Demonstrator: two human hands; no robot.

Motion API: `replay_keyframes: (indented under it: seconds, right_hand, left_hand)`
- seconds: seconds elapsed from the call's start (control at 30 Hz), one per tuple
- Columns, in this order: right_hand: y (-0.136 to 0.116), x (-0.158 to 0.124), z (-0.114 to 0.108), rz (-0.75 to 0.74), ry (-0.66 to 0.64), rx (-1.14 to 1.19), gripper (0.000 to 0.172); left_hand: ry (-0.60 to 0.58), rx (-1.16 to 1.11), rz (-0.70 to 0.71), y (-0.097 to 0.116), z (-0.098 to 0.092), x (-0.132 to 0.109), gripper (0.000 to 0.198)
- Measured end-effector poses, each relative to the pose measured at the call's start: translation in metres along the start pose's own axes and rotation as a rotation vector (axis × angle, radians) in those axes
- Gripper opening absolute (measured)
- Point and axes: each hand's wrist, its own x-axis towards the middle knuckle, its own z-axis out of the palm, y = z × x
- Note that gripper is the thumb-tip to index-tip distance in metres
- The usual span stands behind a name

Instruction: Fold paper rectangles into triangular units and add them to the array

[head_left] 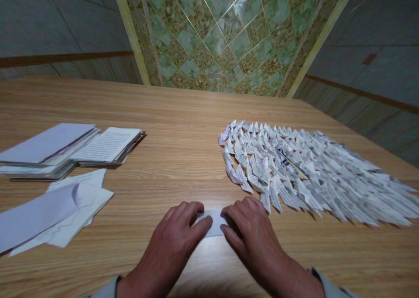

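Note:
A small white piece of paper lies near the table's front edge, between my two hands. My left hand grips its left end, with the thumb and curled fingers on it. At the right end, my right hand holds the paper the same way, thumb below and fingers above. The middle of the paper shows as a pale strip; its ends are hidden under my fingers. Just beyond my right hand begins a large group of folded paper boats, set close together in rows.
The wooden table has stacks of paper at the left, with loose sheets nearer the front. A white sheet with a curled corner lies over them. Beyond the table is a tiled floor.

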Motion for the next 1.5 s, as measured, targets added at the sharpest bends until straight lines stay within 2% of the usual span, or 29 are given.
replay_keyframes:
  seconds: [0.07, 0.17, 0.27, 0.37, 0.57, 0.6, 0.63, 0.77, 0.9, 1.03, 1.1, 1.17, 1.2, 1.27, 1.33, 1.4, 1.5]
  right_hand:
    - [0.000, 0.001, 0.000, -0.018, -0.004, -0.039, 0.014]
    - [-0.001, 0.001, 0.002, -0.015, -0.011, -0.085, 0.013]
    - [-0.002, 0.001, 0.002, -0.008, -0.038, -0.139, 0.012]
    - [-0.002, 0.002, 0.002, -0.010, -0.054, -0.177, 0.013]
    - [-0.001, 0.003, 0.002, -0.016, -0.062, -0.191, 0.013]
    - [-0.001, 0.003, 0.002, -0.017, -0.062, -0.194, 0.013]
    - [-0.002, 0.003, 0.001, -0.018, -0.061, -0.195, 0.014]
    - [-0.003, 0.003, 0.001, -0.019, -0.052, -0.199, 0.016]
    - [0.003, 0.004, 0.001, 0.028, -0.007, -0.161, 0.018]
    - [0.009, 0.003, 0.001, 0.059, 0.104, -0.016, 0.021]
    - [0.008, 0.001, -0.001, 0.058, 0.113, 0.046, 0.018]
    - [0.006, -0.001, -0.004, 0.061, 0.076, 0.094, 0.014]
    - [0.004, -0.001, -0.006, 0.054, 0.045, 0.117, 0.011]
    - [0.003, -0.002, -0.009, 0.013, -0.017, 0.170, 0.010]
    - [0.003, -0.003, -0.010, -0.055, -0.058, 0.219, 0.020]
    - [0.004, -0.004, -0.009, -0.128, -0.063, 0.240, 0.025]
    - [0.007, -0.005, -0.005, -0.232, -0.022, 0.204, 0.013]
  left_hand:
    - [0.039, 0.003, 0.112, 0.003, -0.001, 0.000, 0.024]
    - [0.003, -0.003, 0.207, 0.007, -0.003, 0.001, 0.031]
    - [-0.059, 0.017, 0.225, 0.009, -0.006, 0.000, 0.036]
    - [-0.032, 0.071, 0.232, 0.009, -0.005, -0.006, 0.042]
    - [-0.044, 0.112, 0.213, -0.004, -0.006, -0.037, 0.043]
    - [-0.016, 0.129, 0.194, -0.007, -0.007, -0.042, 0.043]
    - [-0.047, 0.147, 0.212, -0.010, -0.008, -0.047, 0.042]
    - [-0.042, 0.168, 0.220, -0.012, -0.009, -0.055, 0.042]
    - [0.043, 0.071, 0.127, -0.005, -0.008, -0.043, 0.039]
    - [0.015, -0.048, 0.084, -0.001, -0.014, -0.014, 0.031]
    - [-0.005, -0.074, 0.026, -0.002, -0.016, -0.002, 0.042]
    - [-0.026, -0.110, 0.012, -0.003, -0.016, 0.007, 0.055]
    - [-0.040, -0.139, 0.013, -0.003, -0.015, 0.009, 0.055]
    - [-0.064, -0.208, 0.014, -0.002, -0.014, 0.011, 0.041]
    - [-0.056, -0.265, 0.015, -0.001, -0.012, 0.010, 0.019]
    - [-0.019, -0.292, 0.033, 0.001, -0.011, 0.009, 0.017]
    - [0.029, -0.308, 0.078, 0.001, -0.007, 0.008, 0.022]
